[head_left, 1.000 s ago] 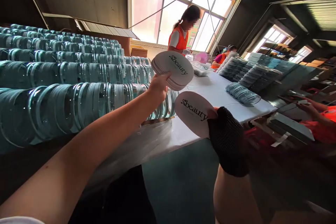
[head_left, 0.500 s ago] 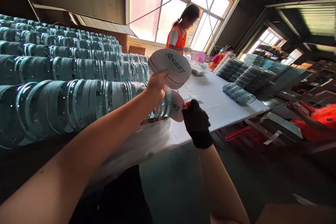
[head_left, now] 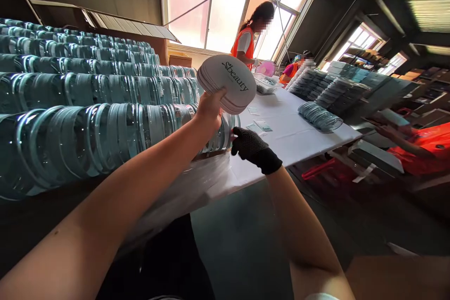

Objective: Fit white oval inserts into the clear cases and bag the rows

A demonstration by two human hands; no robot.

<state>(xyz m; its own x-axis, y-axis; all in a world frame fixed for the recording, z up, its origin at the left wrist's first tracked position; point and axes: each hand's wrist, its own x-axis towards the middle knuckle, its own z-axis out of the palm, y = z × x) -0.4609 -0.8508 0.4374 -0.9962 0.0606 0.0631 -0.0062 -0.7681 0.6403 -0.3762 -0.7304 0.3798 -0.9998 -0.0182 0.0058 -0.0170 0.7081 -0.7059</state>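
Note:
My bare left hand (head_left: pixel 211 108) grips a stack of round white cards (head_left: pixel 227 83), the top one printed "Sbeauty". It is raised over the end of the nearest row of clear, bluish round plastic pieces (head_left: pixel 123 129), which stand on edge. My right hand (head_left: pixel 248 147) wears a black dotted glove with bare fingertips. It touches or nearly touches the right end of that row, just below the stack. Its fingers are curled together, and whatever is between them is hidden.
More rows of clear pieces (head_left: pixel 66 86) fill the left side. A white-covered table (head_left: pixel 291 143) holds small printed packets (head_left: pixel 262 125), a tray (head_left: pixel 265 85) and stacked clear pieces (head_left: pixel 319 116). People in orange vests (head_left: pixel 242 44) are beyond and at the right.
My right hand has moved left and up to the row's end. The single round card it held is out of sight. My left hand still holds the stack in nearly the same place.

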